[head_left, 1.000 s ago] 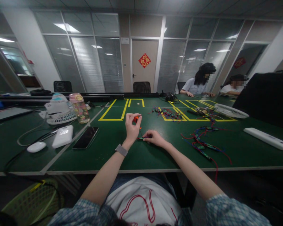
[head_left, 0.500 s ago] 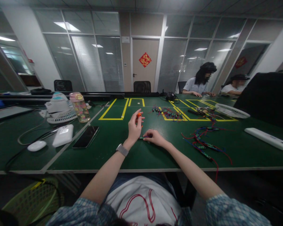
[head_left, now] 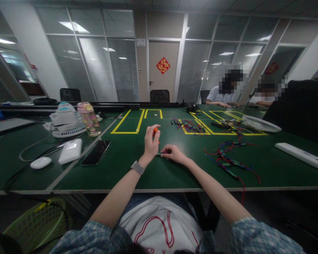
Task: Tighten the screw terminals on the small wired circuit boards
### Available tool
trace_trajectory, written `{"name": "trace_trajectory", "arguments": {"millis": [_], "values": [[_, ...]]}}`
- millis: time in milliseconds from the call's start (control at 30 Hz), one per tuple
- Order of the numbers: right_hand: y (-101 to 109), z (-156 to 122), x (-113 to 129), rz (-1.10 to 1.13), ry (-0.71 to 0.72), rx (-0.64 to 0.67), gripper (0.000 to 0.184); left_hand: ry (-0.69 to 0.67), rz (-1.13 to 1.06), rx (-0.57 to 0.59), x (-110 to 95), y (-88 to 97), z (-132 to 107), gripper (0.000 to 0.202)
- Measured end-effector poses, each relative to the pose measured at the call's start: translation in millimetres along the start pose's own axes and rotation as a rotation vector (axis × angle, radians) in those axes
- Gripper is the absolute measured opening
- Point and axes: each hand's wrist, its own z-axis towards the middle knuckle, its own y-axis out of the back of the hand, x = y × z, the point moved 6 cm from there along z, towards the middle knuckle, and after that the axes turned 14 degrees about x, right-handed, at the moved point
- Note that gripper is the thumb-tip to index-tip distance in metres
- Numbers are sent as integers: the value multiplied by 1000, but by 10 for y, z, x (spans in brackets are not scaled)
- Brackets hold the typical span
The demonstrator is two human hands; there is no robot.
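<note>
My left hand (head_left: pixel 150 143) is raised over the table with its fingers curled around an orange-handled tool (head_left: pixel 155 131). Most of that tool is hidden, so its exact kind does not show. Just below, a small green circuit board (head_left: pixel 159 153) lies low at the tabletop, between the two hands. My right hand (head_left: pixel 174 153) rests on the table, thumb and fingers pinching the board's right end and its wires. Farther right lies a loose group of wired circuit boards (head_left: pixel 225 164) with red and blue leads. Another bunch of wired boards (head_left: pixel 190 127) is beyond my hands.
Left of my hands lie a black phone (head_left: pixel 96 152), a white power bank (head_left: pixel 70 151), a drink bottle (head_left: pixel 89 120) and a white fan (head_left: pixel 66 121). A long white device (head_left: pixel 300 155) is at the right. Yellow tape marks the green table (head_left: pixel 127 176). Two people sit at the far right.
The fingers of my left hand have drawn in around the orange-handled tool. My right hand keeps its pinch in nearly the same place.
</note>
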Motion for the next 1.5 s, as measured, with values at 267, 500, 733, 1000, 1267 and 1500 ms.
{"name": "trace_trajectory", "arguments": {"millis": [267, 500, 733, 1000, 1267, 1500], "values": [[-5, 5, -5, -1, -2, 4, 13, 29, -109, 30, 32, -31, -16, 30], [8, -5, 14, 4, 0, -1, 13, 45, -85, -36, 68, 10, -28, 31], [-7, -3, 3, 1, -12, 7, 13, 10, -17, -57, 35, 28, -10, 27], [10, -23, 33, -11, -25, 8, 12, 1, 16, -133, 39, 75, -7, 17], [7, -21, 36, 27, -31, 17, 13, 17, -152, 11, 67, -27, -8, 35], [14, -27, 36, 5, -36, 15, 13, -13, -10, -31, -6, 2, -1, 26]]}}
